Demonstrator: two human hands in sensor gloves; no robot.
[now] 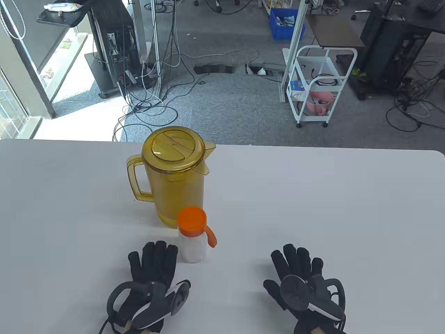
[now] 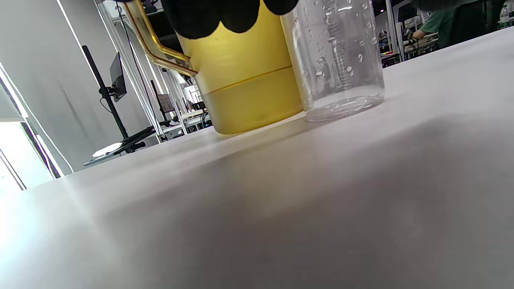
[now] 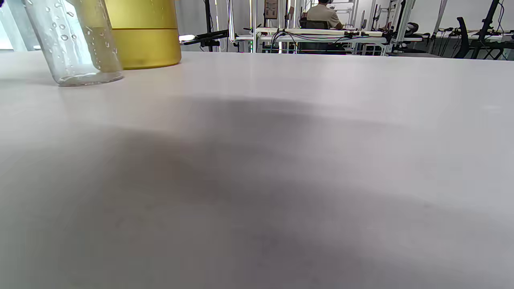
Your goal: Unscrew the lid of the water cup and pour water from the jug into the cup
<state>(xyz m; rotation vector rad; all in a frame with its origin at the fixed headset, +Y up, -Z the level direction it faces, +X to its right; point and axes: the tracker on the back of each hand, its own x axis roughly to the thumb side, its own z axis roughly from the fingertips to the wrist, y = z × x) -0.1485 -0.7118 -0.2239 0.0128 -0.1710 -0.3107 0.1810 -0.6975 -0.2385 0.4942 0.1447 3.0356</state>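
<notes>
1. Nearest me, my left hand [image 1: 153,275] lies flat on the white table [image 1: 347,208], fingers straight, gripping nothing.
2. My right hand [image 1: 299,275] lies flat too, well apart on the right, fingers spread and empty.
3. Just beyond the left fingertips [image 2: 217,16] stands the clear water cup [image 1: 192,245], upright, its orange lid [image 1: 192,219] on (droplets cling inside the wall, seen from the left wrist view).
4. Right behind the cup stands the amber jug [image 1: 175,177], lidded, handle to the left, spout to the right, partly filled.
5. Farther off, beyond the table edge, I see a white cart [image 1: 321,87] and a blue bin [image 1: 285,22] on the floor.
</notes>
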